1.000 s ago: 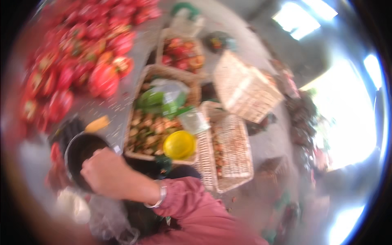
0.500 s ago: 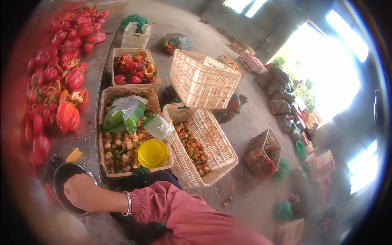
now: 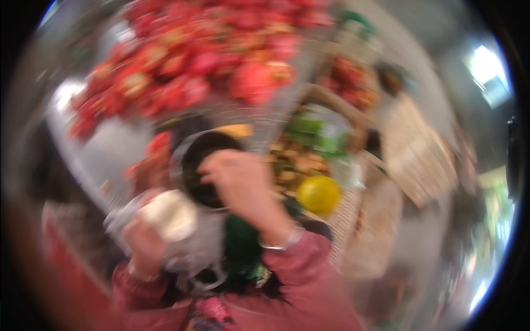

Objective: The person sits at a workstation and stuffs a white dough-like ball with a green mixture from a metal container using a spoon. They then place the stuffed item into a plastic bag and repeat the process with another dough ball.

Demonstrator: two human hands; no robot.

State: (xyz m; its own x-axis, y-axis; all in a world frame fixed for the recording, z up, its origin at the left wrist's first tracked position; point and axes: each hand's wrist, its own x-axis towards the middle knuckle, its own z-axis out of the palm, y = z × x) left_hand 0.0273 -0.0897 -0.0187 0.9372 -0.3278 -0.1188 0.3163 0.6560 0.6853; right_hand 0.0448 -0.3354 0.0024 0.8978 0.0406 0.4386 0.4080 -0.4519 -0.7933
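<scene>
In my left hand (image 3: pixel 144 243) is a round, cream-white thing (image 3: pixel 172 215), too blurred to name. The fingers curve round its side. My right hand (image 3: pixel 240 185) reaches over and into a dark, metal-rimmed bowl (image 3: pixel 207 146) on the table, and motion smears its fingers. A thin plastic bag (image 3: pixel 190 248) lies below the bowl, between my forearms. Beyond the bowl, red peppers (image 3: pixel 199 60) are heaped on the metal table (image 3: pixel 124 149), several of them cut. A yellow strip-like piece (image 3: pixel 234 131) rests by the bowl's far rim.
Right of the table stands a crate (image 3: pixel 331 102) with pepper cores (image 3: pixel 292 165), a green-and-clear plastic bag (image 3: pixel 317 132) and a round yellow container (image 3: pixel 318 195). More pale crates (image 3: pixel 419 149) stand further right. Another crate behind holds red peppers (image 3: pixel 350 80).
The view has swung left, bringing the table and peppers to the middle. My left hand with the cream-white thing has come into view. My right hand remains at the bowl.
</scene>
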